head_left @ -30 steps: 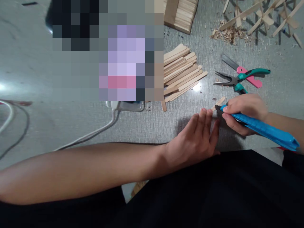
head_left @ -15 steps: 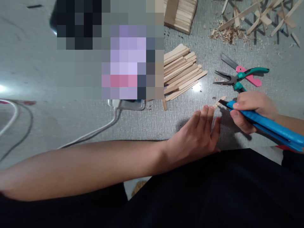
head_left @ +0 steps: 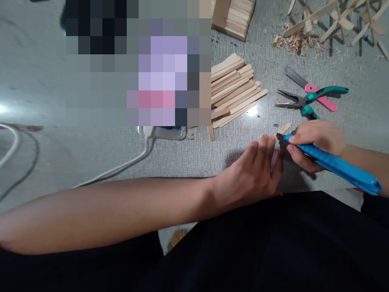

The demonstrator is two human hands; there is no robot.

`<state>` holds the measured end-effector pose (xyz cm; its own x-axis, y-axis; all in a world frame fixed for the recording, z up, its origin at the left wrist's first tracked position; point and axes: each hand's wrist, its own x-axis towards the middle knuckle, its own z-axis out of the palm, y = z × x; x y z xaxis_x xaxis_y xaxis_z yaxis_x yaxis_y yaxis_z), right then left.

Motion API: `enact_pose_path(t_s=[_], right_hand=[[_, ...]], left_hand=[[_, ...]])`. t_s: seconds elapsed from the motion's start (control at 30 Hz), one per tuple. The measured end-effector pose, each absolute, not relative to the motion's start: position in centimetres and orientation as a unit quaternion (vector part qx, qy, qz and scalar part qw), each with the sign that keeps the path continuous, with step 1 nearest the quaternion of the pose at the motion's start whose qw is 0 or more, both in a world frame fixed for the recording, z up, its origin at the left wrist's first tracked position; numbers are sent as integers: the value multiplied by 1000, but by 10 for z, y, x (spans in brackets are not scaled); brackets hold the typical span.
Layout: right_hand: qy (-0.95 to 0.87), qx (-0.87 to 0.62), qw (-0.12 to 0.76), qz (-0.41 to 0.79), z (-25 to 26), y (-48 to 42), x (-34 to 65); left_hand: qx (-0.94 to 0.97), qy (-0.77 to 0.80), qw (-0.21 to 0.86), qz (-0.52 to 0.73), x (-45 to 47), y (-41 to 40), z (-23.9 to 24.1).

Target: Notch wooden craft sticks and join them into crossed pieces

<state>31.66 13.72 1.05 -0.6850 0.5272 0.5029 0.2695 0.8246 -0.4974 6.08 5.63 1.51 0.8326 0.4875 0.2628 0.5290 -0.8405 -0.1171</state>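
Clothing: near-black cloth, faint navy cast, plain and matte, broad across the lower part of the head view. Folds shallow, barely legible; upper edge comes to a blunt corner. Similar dark fabric at lower left, plus a smaller dark patch at right edge; cannot tell if all one garment. Left forearm bare, tapering to wrist; right forearm also bare. Left hand and right hand bare, fingers slim.
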Motion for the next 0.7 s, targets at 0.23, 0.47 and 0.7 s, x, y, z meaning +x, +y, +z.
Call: enact_pose_path(t_s=[0.23, 0.47, 0.7], right_hand=[[-887, -215, 358, 198, 11, 138, 311], [-908, -194, 298, 222, 16, 144, 313], [-894, -194, 339, 218, 5, 138, 310]], left_hand=[[-953, -268, 96, -107, 59, 56, 17], [-953, -266, 98, -108, 61, 56, 18], [-953, -262, 106, -106, 62, 57, 18]])
